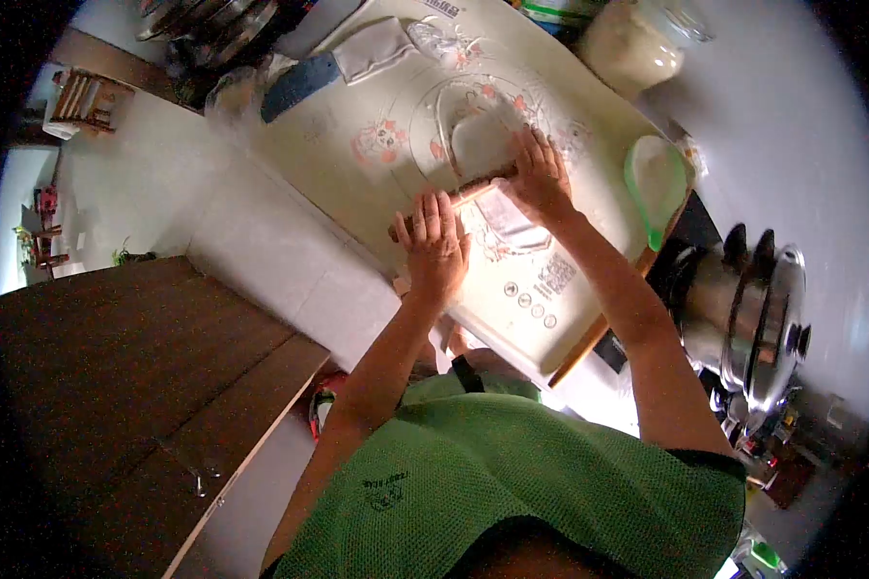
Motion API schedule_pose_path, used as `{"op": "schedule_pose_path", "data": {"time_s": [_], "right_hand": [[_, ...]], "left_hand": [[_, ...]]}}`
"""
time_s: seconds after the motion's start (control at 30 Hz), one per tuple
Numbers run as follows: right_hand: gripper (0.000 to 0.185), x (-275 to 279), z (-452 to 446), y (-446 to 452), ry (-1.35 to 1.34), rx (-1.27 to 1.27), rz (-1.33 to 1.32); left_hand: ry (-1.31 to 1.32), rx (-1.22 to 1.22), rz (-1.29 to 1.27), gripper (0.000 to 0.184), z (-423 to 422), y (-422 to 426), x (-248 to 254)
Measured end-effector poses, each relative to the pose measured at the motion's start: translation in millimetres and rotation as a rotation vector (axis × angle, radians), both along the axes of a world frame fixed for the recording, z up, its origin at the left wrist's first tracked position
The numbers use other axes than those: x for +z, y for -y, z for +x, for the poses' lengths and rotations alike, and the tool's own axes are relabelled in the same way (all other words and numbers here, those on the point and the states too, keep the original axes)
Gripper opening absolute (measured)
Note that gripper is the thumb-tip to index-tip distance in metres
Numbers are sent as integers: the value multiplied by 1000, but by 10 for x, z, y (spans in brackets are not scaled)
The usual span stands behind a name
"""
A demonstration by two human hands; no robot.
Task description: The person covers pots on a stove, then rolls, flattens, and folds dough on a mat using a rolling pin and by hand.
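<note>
A wooden rolling pin (473, 187) lies across a flat pale sheet of dough (483, 145) on a cream printed mat (357, 188). My left hand (434, 241) rests on the pin's left end, its fingers stretched forward over the wood. On the pin's other end lies my right hand (543, 179), palm down with fingers extended. The dough shows on both sides of the pin, and part of it is hidden beneath the pin and my right hand. Both hands touch the pin from above rather than wrapping round it.
A green-rimmed scoop (657, 183) with white contents lies right of the mat. Behind stands a glass jar (637, 48) of pale powder. A flat dark-and-pale blade-like tool (304, 85) lies at the mat's far left. Stacked metal pots (743, 318) stand at right.
</note>
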State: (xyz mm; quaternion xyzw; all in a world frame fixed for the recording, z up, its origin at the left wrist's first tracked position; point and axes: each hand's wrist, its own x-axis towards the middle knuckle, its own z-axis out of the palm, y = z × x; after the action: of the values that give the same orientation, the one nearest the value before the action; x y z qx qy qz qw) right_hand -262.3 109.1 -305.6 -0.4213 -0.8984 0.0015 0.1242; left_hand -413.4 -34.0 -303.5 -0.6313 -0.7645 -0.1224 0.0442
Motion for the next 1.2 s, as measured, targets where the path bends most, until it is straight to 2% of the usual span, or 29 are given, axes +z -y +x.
{"op": "schedule_pose_path", "data": {"time_s": [0.1,0.2,0.23,0.33,0.37,0.4,0.5,0.57,0.6,0.67,0.8,0.87,0.9,0.97,1.03,1.07,1.13,1.17,1.2], "right_hand": [[66,39,-327,-399,10,-13,-27],[70,-45,-746,-951,91,-39,-25],[64,-94,-828,-1113,-14,17,88],[55,-3,-1035,-1385,-40,-10,-6],[55,77,-1097,-1422,98,-4,32],[55,118,-1134,-1436,100,-9,32],[58,119,-1068,-1326,94,-55,2],[61,13,-942,-1142,-126,-113,30],[61,31,-825,-985,-128,-120,34],[67,113,-484,-532,-46,-119,-134],[69,41,151,155,-74,-85,-106],[64,114,327,209,-13,9,-119],[55,62,405,141,-105,91,-86],[51,86,461,86,-72,69,-70],[38,150,419,-82,-74,64,22],[38,211,373,-126,-74,62,22],[30,290,250,-330,-67,23,-227],[26,49,234,-505,-72,41,-158],[26,55,198,-584,-72,44,-164]], "left_hand": [[53,-12,-11,72,-285,-352,85],[-27,-43,85,70,-733,-903,16],[38,-49,100,66,-844,-1048,2],[8,-108,166,64,-1148,-1478,-121],[28,-119,179,60,-1203,-1564,-106],[30,-124,179,60,-1237,-1602,-125],[44,-127,123,60,-1189,-1544,-125],[62,-99,84,60,-982,-1289,-69],[83,-67,41,60,-847,-1114,-25],[75,-115,57,63,-578,-714,-14],[65,-126,53,52,-361,-236,0],[16,-90,61,47,-505,-218,-117],[22,-151,104,41,-592,-278,-192],[60,-206,112,31,-543,-330,-87],[59,-194,138,31,-426,-481,-72],[67,-188,149,31,-356,-528,-87],[49,-170,202,32,-328,-697,-120],[61,-218,172,32,-360,-734,-138],[73,-263,140,32,-393,-750,-151]]}}
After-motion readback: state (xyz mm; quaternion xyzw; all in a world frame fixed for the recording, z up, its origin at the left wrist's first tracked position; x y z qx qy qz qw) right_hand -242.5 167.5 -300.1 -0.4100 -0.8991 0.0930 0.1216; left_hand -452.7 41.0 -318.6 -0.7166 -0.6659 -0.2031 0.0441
